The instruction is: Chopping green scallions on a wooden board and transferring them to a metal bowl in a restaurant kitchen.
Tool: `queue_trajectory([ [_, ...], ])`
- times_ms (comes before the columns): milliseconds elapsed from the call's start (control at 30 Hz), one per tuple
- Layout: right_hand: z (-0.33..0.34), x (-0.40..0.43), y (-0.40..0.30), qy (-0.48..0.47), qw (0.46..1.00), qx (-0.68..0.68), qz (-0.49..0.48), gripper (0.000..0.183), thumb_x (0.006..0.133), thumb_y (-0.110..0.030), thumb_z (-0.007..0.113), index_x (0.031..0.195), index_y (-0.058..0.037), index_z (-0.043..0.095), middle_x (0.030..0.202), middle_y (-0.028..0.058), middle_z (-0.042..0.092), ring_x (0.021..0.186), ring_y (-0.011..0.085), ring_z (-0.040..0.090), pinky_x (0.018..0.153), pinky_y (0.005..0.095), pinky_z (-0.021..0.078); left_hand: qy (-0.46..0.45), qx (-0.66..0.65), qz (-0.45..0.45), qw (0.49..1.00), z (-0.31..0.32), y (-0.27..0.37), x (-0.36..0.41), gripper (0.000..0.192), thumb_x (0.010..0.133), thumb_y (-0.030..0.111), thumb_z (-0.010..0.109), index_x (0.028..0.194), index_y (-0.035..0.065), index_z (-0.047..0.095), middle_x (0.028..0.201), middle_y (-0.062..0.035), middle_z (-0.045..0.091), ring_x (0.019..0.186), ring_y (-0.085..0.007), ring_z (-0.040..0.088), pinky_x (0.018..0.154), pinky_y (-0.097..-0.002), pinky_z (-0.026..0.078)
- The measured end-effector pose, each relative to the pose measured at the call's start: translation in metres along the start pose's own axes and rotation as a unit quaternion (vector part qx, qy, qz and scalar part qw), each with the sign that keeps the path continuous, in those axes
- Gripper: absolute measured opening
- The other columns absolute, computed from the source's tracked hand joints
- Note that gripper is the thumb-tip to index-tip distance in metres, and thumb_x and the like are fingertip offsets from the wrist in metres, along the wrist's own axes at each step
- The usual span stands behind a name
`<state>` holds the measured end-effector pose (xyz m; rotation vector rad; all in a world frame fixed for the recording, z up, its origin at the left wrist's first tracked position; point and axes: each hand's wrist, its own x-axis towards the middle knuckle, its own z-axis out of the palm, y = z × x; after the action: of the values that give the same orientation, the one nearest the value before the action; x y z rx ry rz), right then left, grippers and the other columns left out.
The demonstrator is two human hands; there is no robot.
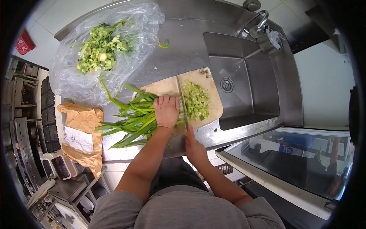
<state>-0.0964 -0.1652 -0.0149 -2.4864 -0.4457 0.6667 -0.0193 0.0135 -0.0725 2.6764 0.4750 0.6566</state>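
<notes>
My left hand [166, 110] presses down on a bunch of green onions [137, 116], its fingers curled over the stalks. The long leaves fan out to the left, past the cutting board's edge. My right hand [196, 150] grips the orange handle of a kitchen knife [183, 103]. The blade stands edge-down across the stalks, just right of my left fingertips. Chopped green onion [196, 101] lies heaped right of the blade on the light cutting board [215, 103]. Dark stains mark the board's far right corner.
A clear plastic bag [67, 71] holding leafy trimmings [100, 48] lies at the back left. Crumpled brown paper [83, 113] hangs over the counter's front left edge. Right of the board is a steel sink [237, 68] with a faucet [254, 24]. A glass-topped unit [288, 160] stands at the lower right.
</notes>
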Motion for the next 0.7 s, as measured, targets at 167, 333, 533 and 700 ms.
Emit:
queue_trajectory([
  [167,0.002,0.056,0.004,0.03,0.999,0.007,-0.042,0.072,0.095,-0.015,0.051,0.155,-0.0174,0.012,0.073,0.0286,0.063,0.067,0.0477,0.061,0.061,0.0556,0.0475,-0.002,0.013,-0.001,1.0,0.001,0.001,0.002,0.019,0.091,0.027,0.059,0.083,0.0106,0.066,0.088,-0.0077,0.059,0.09,-0.028,0.053,0.089,-0.045,0.039],
  [333,-0.027,0.062,0.012,0.041,0.995,0.054,-0.075,0.068,0.096,-0.017,0.052,0.155,-0.0167,0.018,0.074,0.0288,0.063,0.068,0.0483,0.062,0.061,0.0546,0.0474,0.003,0.019,-0.012,1.0,0.003,0.002,-0.004,0.021,0.092,0.028,0.058,0.086,0.0096,0.065,0.089,-0.0094,0.061,0.092,-0.0293,0.055,0.09,-0.0453,0.039],
  [533,-0.037,-0.002,-0.004,0.06,0.993,0.043,-0.092,0.067,0.097,-0.019,0.051,0.155,-0.0165,0.017,0.072,0.0275,0.063,0.066,0.0468,0.062,0.06,0.0554,0.0479,-0.016,0.002,-0.041,0.999,0.0,0.001,-0.004,0.021,0.093,0.027,0.056,0.089,0.0075,0.059,0.091,-0.0111,0.061,0.094,-0.0307,0.055,0.092,-0.0458,0.038],
  [700,-0.032,-0.03,-0.013,-0.006,1.0,-0.005,-0.015,0.07,0.097,-0.017,0.052,0.155,-0.015,0.014,0.072,0.0267,0.064,0.066,0.047,0.063,0.059,0.0541,0.0487,-0.02,0.006,-0.045,0.999,-0.001,0.002,-0.005,0.02,0.094,0.027,0.055,0.089,0.0073,0.058,0.092,-0.0113,0.061,0.095,-0.0302,0.054,0.093,-0.0452,0.038],
])
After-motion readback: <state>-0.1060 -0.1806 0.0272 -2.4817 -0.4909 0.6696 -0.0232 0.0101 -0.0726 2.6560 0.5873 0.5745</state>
